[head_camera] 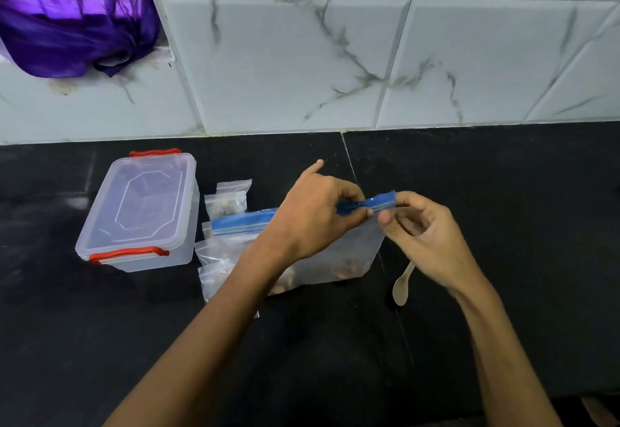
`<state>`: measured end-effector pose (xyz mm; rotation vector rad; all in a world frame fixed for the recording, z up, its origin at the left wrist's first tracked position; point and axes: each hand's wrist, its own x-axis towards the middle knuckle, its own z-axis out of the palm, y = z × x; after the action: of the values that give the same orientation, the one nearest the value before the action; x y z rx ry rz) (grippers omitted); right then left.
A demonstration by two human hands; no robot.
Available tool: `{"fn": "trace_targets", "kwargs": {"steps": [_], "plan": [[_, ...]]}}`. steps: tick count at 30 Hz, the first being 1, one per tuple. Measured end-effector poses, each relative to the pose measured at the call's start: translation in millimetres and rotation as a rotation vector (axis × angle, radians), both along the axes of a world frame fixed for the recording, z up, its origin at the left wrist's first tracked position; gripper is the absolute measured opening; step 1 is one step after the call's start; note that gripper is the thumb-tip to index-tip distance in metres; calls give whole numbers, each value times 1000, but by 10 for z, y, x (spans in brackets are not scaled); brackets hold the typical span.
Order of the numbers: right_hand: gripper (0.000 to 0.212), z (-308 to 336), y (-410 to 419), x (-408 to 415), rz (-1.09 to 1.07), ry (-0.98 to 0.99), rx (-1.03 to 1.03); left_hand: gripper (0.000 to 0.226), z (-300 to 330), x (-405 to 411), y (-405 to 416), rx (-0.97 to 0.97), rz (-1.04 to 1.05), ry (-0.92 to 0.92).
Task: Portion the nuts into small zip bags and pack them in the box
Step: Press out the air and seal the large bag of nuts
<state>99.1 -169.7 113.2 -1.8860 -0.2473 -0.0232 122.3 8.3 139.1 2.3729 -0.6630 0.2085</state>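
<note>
Landmark: large zip bag [339, 252], clear soft plastic with a blue zip strip along its top edge, standing on the table [503, 225] at mid-frame.
Nuts [349, 269]: brown pieces heaped in the bottom of the large zip bag, blurred through the film.
Left hand [312, 215]: reaches across the front of the large zip bag, thumb and curled fingers pinching the blue strip near its right end, where the strip is twisted; the index finger sticks out straight.
Right hand [426, 238]: at the bag's top right corner, thumb and fingertips pinching the end of the strip, remaining fingers curled loosely.
Small zip bags [228, 200]: clear, crinkled pouches just left of the large zip bag; one behind its left end holds brownish contents, others lie flat in front, partly under the left forearm.
Box [141, 211]: rectangular translucent plastic tub left of the small zip bags, lid on, red clip handles at both short ends.
Spoon [402, 285]: pale, smooth, oval-bowled, lying just right of the large zip bag's lower corner.
Table: black, matte stone with a thin seam running behind the bag.
Wall [369, 57]: glossy, marble-veined square tiles behind the table.
Cloth [67, 24]: shiny purple fabric bunched far up and left of the bag.
</note>
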Motion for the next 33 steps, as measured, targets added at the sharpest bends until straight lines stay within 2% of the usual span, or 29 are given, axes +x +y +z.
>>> {"fn": "trace_targets", "kwargs": {"steps": [6,8,13,16,20,24,27,30,31,33], "plan": [[19,-9,165,-4,-97,-53,73,16,2,-19,0,-109,8,53],[16,-37,145,1,-92,-44,55,28,12,-19,78,-64,43,114],[18,-1,79,-31,-57,-9,149,18,-103,-15,207,15,112,129],[27,48,80,-41,-18,8,125,18,-91,-38,172,39,132,91],[19,55,79,5,-65,-41,104,19,-64,-50,173,31,113,109],[19,-49,65,14,-103,-8,160,29,-30,-86,275,14,108,176],[14,-68,47,11,-130,63,184,15,-50,-92,431,86,180,180],[16,51,-10,-1,-44,103,40,3,-101,-108,459,107,195,198],[27,116,-32,-1,-22,94,-43,3,-105,-111,442,131,202,196],[51,261,-33,6,-37,36,-355,8,-94,-122,399,184,203,169]]}}
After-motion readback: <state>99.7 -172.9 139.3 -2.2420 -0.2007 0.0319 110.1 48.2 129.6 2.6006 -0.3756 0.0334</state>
